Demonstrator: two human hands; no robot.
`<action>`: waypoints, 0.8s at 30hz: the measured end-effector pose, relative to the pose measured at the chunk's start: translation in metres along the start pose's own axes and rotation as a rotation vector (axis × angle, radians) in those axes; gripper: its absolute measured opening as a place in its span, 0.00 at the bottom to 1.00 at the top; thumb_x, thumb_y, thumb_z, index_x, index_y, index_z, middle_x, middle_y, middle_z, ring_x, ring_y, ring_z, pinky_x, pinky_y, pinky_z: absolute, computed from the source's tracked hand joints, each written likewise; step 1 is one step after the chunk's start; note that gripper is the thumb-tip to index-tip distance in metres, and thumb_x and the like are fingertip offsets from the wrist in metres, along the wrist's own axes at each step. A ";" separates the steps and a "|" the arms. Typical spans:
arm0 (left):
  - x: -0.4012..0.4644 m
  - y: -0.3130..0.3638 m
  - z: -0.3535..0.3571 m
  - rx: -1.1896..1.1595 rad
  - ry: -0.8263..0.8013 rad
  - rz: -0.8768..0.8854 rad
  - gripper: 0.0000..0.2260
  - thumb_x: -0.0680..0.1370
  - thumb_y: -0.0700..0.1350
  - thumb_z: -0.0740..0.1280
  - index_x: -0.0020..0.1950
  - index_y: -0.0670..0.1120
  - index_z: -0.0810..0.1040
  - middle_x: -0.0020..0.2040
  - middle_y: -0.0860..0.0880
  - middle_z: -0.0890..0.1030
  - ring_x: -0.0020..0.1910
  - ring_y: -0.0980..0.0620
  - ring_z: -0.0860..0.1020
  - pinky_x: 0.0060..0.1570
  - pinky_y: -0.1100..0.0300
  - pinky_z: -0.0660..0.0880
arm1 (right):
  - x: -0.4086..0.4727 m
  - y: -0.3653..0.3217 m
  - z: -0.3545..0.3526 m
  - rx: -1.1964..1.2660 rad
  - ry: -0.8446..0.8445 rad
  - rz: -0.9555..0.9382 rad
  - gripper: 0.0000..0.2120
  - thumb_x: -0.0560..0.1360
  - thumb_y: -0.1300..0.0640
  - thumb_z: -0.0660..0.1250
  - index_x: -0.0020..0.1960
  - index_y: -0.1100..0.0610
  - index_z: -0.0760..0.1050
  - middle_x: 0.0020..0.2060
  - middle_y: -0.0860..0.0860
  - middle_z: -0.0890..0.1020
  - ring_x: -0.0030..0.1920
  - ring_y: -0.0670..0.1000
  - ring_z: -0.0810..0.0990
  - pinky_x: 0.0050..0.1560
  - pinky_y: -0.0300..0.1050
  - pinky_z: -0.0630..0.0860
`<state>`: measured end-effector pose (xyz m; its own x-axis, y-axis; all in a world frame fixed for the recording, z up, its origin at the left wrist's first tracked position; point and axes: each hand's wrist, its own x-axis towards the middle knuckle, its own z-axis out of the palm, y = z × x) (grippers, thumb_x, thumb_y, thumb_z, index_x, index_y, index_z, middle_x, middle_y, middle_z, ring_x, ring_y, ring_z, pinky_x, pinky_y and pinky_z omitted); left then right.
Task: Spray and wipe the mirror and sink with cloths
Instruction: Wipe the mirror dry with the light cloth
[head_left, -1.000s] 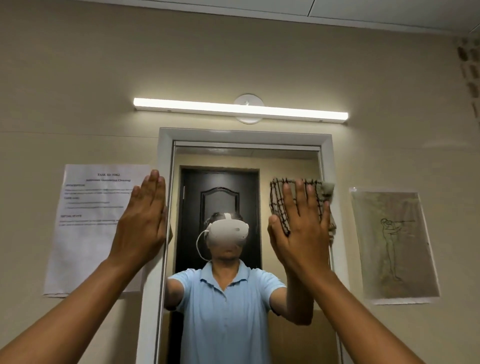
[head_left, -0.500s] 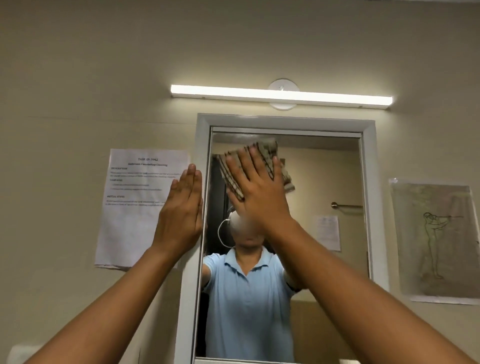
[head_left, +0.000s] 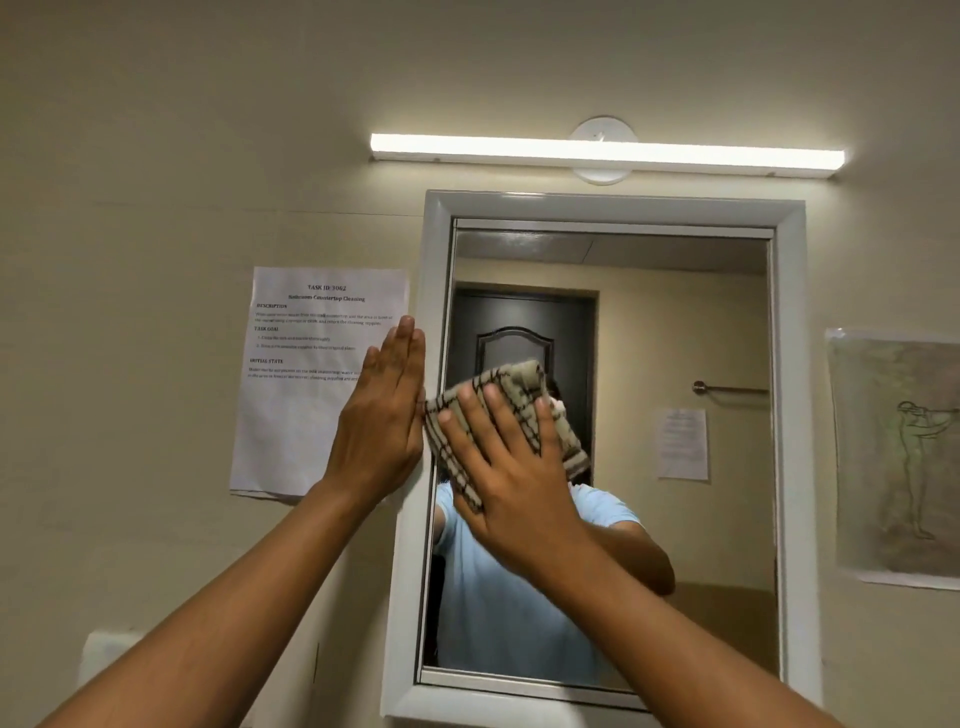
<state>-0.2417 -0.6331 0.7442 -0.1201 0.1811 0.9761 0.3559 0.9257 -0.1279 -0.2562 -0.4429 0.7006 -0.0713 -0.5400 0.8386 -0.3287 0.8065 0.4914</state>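
- The mirror (head_left: 649, 467) hangs on the wall in a white frame (head_left: 602, 208), and our cloth (head_left: 524, 410), beige with dark checks, lies folded flat on the glass in its left middle part, close to the left edge of the frame.
- Our right hand (head_left: 498, 467) presses the cloth on the glass with straight, spread fingers. It does not grip, so we think the cloth can slide out from under the palm or fall if the pressure becomes weak.
- The folded cloth covers only a small patch. If our strokes do not overlap, streaks or dry spots may stay, mostly in the top corners and along the right side, which are far from the cloth now.
- Our left hand (head_left: 384, 415) is flat and holds nothing, its fingers straight and together. It leans on the wall at the left side of the frame, over the edge of a printed paper (head_left: 311, 379).
- If this hand slips or pushes sideways, it can tear the paper or pull it off the wall.
- Hard pressing from both hands could perhaps shake the frame; we cannot tell how it is fixed.
- The lamp (head_left: 608, 156) above is well apart from the cloth. The drawing (head_left: 904, 457) on the right is beside the frame, and a wide stroke could reach it.
- The sink is not in view, so this part of the work we cannot judge.
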 end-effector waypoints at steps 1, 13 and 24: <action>-0.003 -0.001 -0.001 0.011 -0.008 0.002 0.29 0.81 0.40 0.54 0.81 0.42 0.49 0.81 0.44 0.49 0.81 0.49 0.48 0.79 0.48 0.51 | -0.017 -0.007 0.003 0.015 -0.021 -0.034 0.33 0.80 0.42 0.51 0.81 0.52 0.52 0.81 0.54 0.53 0.81 0.57 0.47 0.75 0.69 0.51; -0.007 0.006 -0.001 0.072 -0.022 0.026 0.29 0.79 0.42 0.51 0.81 0.43 0.49 0.81 0.43 0.51 0.80 0.47 0.51 0.77 0.44 0.54 | 0.014 0.050 -0.008 -0.050 0.040 -0.180 0.31 0.79 0.42 0.58 0.80 0.49 0.58 0.80 0.53 0.58 0.80 0.56 0.52 0.74 0.70 0.50; -0.007 0.009 0.000 0.127 -0.014 0.017 0.31 0.77 0.39 0.52 0.81 0.42 0.49 0.81 0.42 0.52 0.80 0.45 0.52 0.78 0.46 0.51 | 0.040 0.168 -0.054 -0.040 0.130 0.344 0.32 0.80 0.41 0.54 0.81 0.48 0.52 0.81 0.51 0.52 0.81 0.53 0.47 0.77 0.65 0.44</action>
<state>-0.2379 -0.6262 0.7366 -0.1279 0.2007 0.9713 0.2376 0.9570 -0.1665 -0.2634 -0.3156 0.8295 -0.0498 -0.2021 0.9781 -0.2689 0.9459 0.1817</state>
